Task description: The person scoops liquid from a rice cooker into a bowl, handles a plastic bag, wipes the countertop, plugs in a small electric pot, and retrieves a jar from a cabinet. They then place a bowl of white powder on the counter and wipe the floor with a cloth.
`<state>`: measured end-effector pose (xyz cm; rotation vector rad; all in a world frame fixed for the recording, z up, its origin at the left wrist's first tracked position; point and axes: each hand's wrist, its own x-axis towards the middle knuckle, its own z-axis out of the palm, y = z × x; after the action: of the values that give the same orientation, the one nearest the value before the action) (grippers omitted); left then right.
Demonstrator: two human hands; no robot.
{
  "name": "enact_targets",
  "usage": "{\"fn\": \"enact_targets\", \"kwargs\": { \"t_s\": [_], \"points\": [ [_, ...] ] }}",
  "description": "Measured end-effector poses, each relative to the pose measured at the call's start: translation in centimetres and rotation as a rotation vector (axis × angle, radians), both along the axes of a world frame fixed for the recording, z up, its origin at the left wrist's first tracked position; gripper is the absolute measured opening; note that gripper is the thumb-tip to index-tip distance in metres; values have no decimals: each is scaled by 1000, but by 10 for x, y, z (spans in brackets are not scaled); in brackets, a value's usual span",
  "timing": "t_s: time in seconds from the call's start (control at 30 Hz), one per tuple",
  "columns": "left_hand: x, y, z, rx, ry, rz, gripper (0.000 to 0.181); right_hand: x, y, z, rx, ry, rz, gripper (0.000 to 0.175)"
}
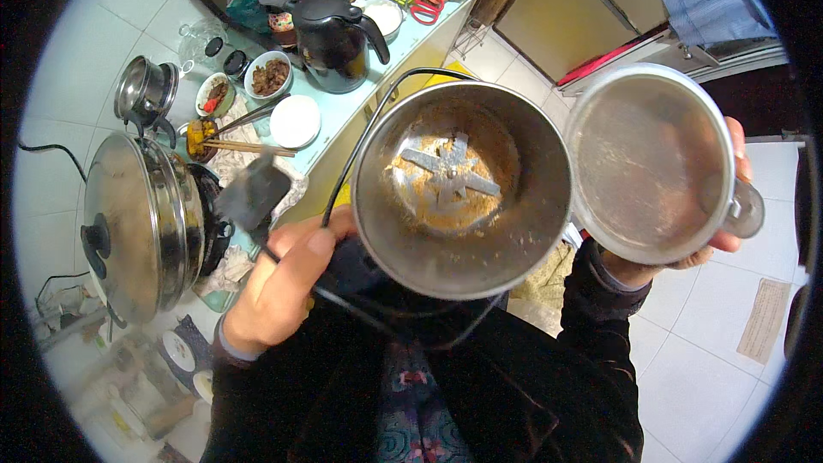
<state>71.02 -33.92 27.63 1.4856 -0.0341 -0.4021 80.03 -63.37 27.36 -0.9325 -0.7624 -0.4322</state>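
A steel grinder cup (450, 257) faces me open, with flat blades (453, 167) at its bottom and tan powder (437, 209) around them. My left hand (286, 283) is at the cup's lower left, its thumb over a black power cord (350, 167). Some of its fingers are hidden behind the cup. A blurred black object (256, 191) juts out above this hand; I cannot tell what it is. On the right, my right hand (733, 141) grips a cloudy, see-through lid (649, 161) from behind. The lid's left edge meets or overlaps the cup's rim.
To the left, a lidded steel pot (128, 225) stands near a saucepan (144, 93). The counter (331, 122) also holds a black kettle (334, 38), a bowl of brown food (270, 76), a white bowl (294, 121), chopsticks (251, 146) and red-handled scissors (427, 8).
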Motion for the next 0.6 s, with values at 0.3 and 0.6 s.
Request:
{"fn": "enact_targets", "kwargs": {
  "t_s": [0.3, 0.6],
  "points": [
    [-2, 3, 47, -126, 31, 11, 44, -3, -1, 9, -21, 52, -148, 57],
    [3, 19, 39, -240, 4, -115, 45, -1, -2, 12, -17, 88, -184, 57]
  ]
}}
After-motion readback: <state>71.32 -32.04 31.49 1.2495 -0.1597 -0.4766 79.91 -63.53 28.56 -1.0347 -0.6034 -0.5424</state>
